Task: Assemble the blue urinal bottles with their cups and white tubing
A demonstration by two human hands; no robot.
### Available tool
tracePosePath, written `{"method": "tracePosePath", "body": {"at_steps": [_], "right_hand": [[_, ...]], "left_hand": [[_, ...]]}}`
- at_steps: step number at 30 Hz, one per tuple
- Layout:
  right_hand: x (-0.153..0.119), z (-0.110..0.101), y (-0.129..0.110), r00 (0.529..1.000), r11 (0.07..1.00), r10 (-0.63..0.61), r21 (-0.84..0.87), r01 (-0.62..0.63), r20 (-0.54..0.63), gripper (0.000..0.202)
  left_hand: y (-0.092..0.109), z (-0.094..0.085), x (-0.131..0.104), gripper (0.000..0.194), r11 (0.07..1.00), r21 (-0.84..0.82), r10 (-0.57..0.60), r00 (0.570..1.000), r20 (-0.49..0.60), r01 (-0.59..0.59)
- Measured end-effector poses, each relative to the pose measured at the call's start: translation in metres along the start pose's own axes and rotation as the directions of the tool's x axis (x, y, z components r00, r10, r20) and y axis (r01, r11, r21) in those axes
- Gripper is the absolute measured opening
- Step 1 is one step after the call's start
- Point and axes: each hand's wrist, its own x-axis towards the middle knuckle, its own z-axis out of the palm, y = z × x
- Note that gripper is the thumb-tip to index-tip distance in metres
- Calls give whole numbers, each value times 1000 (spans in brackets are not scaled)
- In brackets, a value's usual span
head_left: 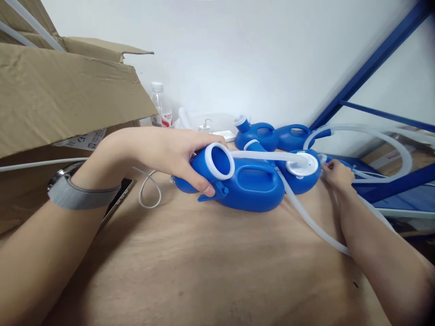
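My left hand (183,154) is wrapped round the neck of a blue bottle (254,190) that lies on the wooden table, its open mouth with a white ring facing me. A blue clip hangs by that neck under my thumb. At the right, my right hand (338,174) has its fingers pinched on a small clear part at the far side of another blue bottle (306,183). That bottle has a white lid (302,164) with a ribbed white tube (265,155) running left from it. What exactly the right fingers grip is too small to tell.
More blue bottles (260,136) stand by the wall. An open cardboard box (68,90) is at the left, with a clear drink bottle (158,99) beside it. Clear hoses (316,226) curl at the right, near a blue metal frame (374,59). The wooden table (210,271) extends in front.
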Motion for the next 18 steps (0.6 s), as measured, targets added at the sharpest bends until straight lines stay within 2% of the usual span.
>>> {"method": "tracePosePath", "body": {"at_steps": [4,10,15,18], "right_hand": [[2,-1,3,998,993,-22,120,14,63,22],[1,-2,5,991,970,-71,241,42,112,19],[-4,-3,-3,990,976,-80,209,55,114,13],[-6,-2,-10,994,989,-70,138,58,80,19]], "left_hand": [[1,0,1,52,1000,16,-27,999,20,27],[-3,2,3,55,999,3,46,999,5,-46],[-5,2,3,53,998,15,56,998,1,-56],[-4,2,3,54,999,1,46,999,7,-46]]}}
